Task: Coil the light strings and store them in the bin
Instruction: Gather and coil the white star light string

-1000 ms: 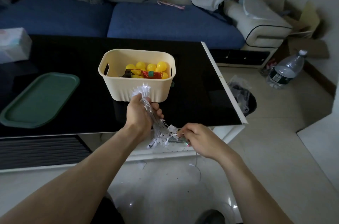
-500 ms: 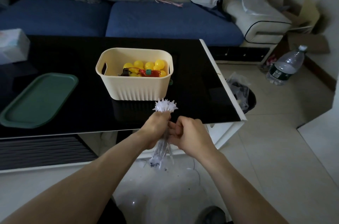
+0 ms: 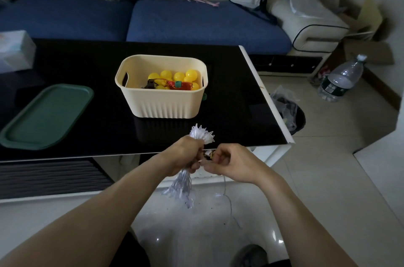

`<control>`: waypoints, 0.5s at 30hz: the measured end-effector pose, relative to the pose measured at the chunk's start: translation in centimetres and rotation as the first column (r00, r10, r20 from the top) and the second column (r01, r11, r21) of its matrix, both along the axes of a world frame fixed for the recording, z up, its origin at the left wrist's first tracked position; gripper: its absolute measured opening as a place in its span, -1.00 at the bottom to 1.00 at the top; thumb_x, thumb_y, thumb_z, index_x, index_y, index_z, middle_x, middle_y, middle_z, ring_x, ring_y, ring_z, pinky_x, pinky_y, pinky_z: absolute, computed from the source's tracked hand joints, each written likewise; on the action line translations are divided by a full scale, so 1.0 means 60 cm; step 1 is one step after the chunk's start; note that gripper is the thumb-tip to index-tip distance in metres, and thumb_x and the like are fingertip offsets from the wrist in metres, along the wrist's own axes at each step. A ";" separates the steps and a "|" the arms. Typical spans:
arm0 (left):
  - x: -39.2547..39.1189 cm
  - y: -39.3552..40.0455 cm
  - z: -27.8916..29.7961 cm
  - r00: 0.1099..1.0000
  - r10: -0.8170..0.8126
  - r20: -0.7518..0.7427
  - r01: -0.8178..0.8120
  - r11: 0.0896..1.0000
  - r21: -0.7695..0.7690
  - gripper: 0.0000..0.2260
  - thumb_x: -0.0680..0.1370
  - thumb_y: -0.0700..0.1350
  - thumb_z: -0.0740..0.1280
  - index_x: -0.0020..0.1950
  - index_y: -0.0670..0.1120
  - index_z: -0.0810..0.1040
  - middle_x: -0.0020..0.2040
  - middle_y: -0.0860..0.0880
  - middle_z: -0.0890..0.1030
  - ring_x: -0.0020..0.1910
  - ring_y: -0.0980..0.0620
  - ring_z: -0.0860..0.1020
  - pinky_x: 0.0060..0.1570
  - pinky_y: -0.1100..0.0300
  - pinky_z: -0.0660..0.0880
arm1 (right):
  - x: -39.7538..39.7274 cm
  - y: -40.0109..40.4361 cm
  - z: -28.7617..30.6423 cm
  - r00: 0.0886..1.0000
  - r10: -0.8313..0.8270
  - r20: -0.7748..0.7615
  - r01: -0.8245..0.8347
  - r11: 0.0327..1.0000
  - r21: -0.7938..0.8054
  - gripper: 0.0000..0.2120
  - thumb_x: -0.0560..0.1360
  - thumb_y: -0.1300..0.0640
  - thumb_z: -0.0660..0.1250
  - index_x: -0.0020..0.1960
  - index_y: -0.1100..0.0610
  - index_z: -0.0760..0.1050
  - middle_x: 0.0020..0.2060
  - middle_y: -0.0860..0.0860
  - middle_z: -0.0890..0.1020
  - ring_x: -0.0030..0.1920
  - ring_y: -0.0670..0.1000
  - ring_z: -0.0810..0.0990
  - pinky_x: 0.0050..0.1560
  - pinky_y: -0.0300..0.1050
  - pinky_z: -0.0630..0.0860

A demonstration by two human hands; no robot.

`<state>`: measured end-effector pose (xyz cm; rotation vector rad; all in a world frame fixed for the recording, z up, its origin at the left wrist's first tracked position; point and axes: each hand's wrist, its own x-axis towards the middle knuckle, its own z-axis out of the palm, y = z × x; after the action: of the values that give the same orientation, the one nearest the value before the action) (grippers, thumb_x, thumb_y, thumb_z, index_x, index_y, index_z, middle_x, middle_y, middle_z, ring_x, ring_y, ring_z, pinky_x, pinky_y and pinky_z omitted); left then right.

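Head view: white light string (image 3: 184, 181) bundle upright, spiky end up, in left hand (image 3: 183, 155) grip; right hand (image 3: 231, 162) pinching its wire.

- A home living room.
- A blue-cushioned sofa (image 3: 196, 19) with grey back cushions runs along the far side.
- A low glossy black bench (image 3: 229, 100) stands before it like a coffee table.
- A tissue box (image 3: 15, 50) sits at its far left.
- On the pale tiled floor (image 3: 328, 157) to the right are a large water bottle (image 3: 341, 79) and a small lined waste bin (image 3: 288, 111).
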<state>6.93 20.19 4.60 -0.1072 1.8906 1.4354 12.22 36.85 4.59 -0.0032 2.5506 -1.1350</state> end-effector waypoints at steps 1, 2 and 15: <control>-0.001 -0.002 0.002 1.000 0.014 -0.006 -0.014 1.000 0.012 -0.77 0.67 -0.13 0.07 -0.14 -0.16 0.36 -0.42 -0.12 0.46 -0.56 0.02 0.32 -0.43 0.18 0.26 | -0.001 0.006 -0.002 1.000 0.010 0.027 -0.009 1.000 -0.025 -0.72 0.40 -0.11 0.57 -0.15 0.06 0.58 -0.30 -0.09 0.65 -0.30 -0.15 0.61 -0.23 -0.17 0.54; -0.002 -0.003 0.003 1.000 0.025 -0.010 -0.024 0.999 0.022 -0.78 0.67 -0.12 0.07 -0.12 -0.15 0.35 -0.42 -0.12 0.47 -0.55 0.02 0.32 -0.42 0.18 0.26 | -0.002 0.012 -0.003 0.999 0.017 0.044 -0.015 0.999 -0.045 -0.78 0.40 -0.03 0.59 -0.14 0.04 0.60 -0.26 -0.09 0.68 -0.25 -0.14 0.64 -0.16 -0.13 0.59; -0.019 -0.016 0.011 0.964 0.257 -0.063 -0.241 0.952 0.191 -0.77 0.67 -0.13 0.10 -0.18 -0.11 0.37 -0.41 -0.10 0.43 -0.54 0.01 0.27 -0.42 0.18 0.21 | -0.010 0.041 -0.005 0.989 -0.053 0.140 0.093 0.950 -0.299 -0.85 0.52 0.16 0.48 0.05 0.20 0.64 -0.15 0.13 0.73 -0.15 0.10 0.71 0.13 0.17 0.63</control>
<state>5.79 19.23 5.26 -0.2046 1.8554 1.8035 11.65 39.29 4.31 0.0872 2.2554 -1.4962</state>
